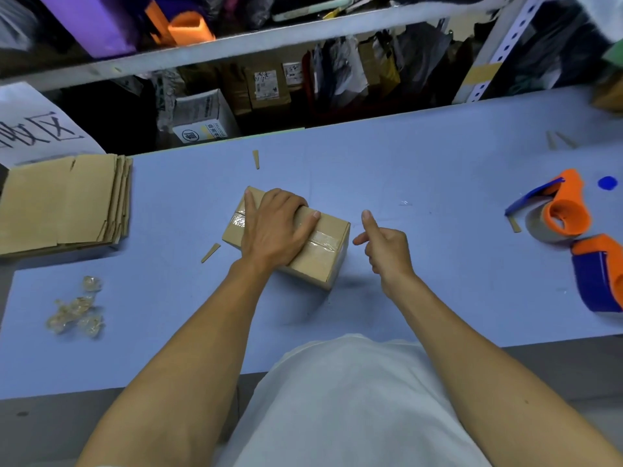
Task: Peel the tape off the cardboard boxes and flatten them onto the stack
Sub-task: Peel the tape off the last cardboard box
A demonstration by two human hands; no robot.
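A small closed cardboard box (323, 261) sits on the blue table, sealed along its top with clear tape (325, 239). My left hand (274, 227) lies flat on the box's top, fingers spread over it, pressing it down. My right hand (384, 246) hovers just right of the box, not touching it, with thumb raised, forefinger pointing at the box's right end and nothing in it. A stack of flattened boxes (64, 203) lies at the table's left edge.
Balled-up clear tape scraps (76, 310) lie at the front left. Two orange-and-blue tape dispensers (559, 210) (600, 274) rest at the right. Small cardboard slivers (256, 159) are scattered about. Shelves with parcels stand behind the blue table (438, 170).
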